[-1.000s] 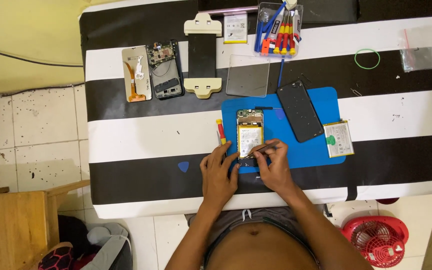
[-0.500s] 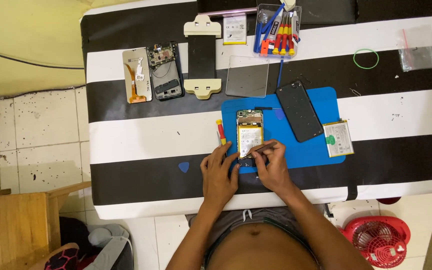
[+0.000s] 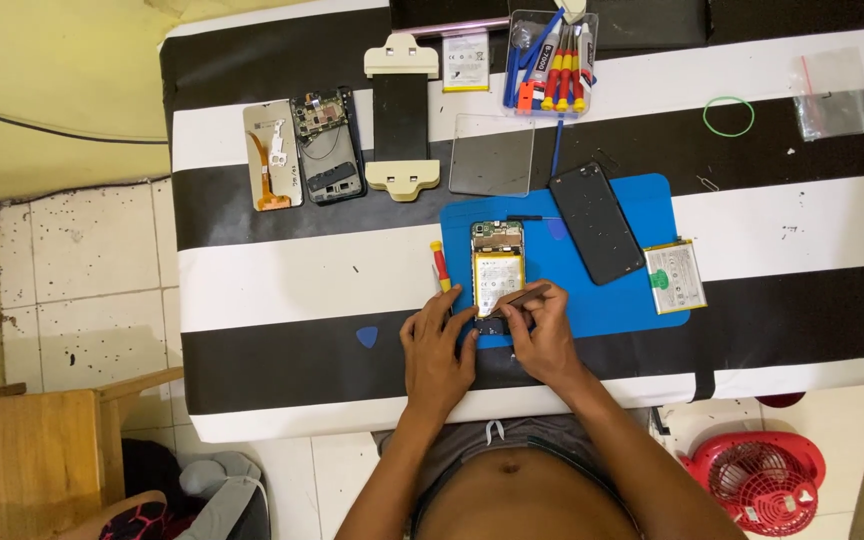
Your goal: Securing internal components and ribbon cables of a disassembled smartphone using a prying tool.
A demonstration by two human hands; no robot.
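both hands are down at the near edge of the blue mat (image 3: 622,305), working over the opened phone (image 3: 497,272) that lies face down with its yellow-labelled battery showing. the left hand (image 3: 439,352) rests on the phone's lower left corner, fingers spread and pressing it flat, gripping nothing. the right hand (image 3: 547,335) pinches a thin dark tool (image 3: 520,297), its tip angled in over the bottom of the phone. just left of the phone sits a red-and-yellow screwdriver (image 3: 440,266), and a blue pick (image 3: 367,337) lies on the black stripe near the left hand. further up the mat lies a black phone panel (image 3: 596,222), with a loose battery (image 3: 676,276) at the mat's right edge. at the far side of the striped table (image 3: 282,275), a tray of tools (image 3: 550,62), well apart.
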